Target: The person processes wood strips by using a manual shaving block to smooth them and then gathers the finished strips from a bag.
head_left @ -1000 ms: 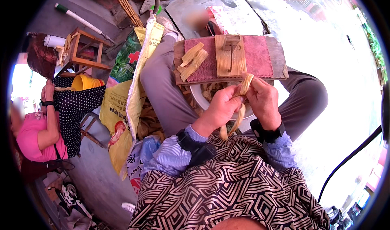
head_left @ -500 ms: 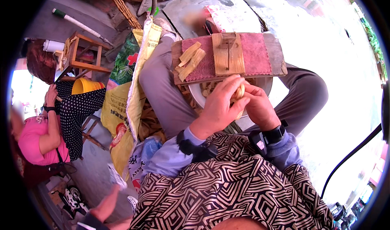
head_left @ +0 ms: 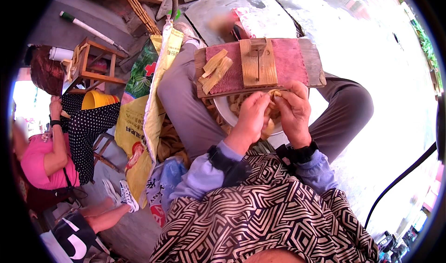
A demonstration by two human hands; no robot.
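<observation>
Above a pale metal bowl, my left hand and my right hand meet with fingertips pinched together. Between them is a tan, curled strip of dried plant material; the fingers cover much of it. Just beyond lies a wooden board across my knees, covered with a red cloth. A lighter wooden block with a narrow metal piece rests on the cloth. Several pale flat strips lie at the board's left end. More tan pieces show inside the bowl, partly behind my hands.
Left of my leg stands an open yellow sack with brown dry material beside it. Farther left, a person in pink sits by a small wooden stool and a yellow container. A black cable curves at right.
My right hand has turned, its fingers now pointing upward, and the strip between the hands shows less. At lower left, a passing person's legs and shoes have come further into view.
</observation>
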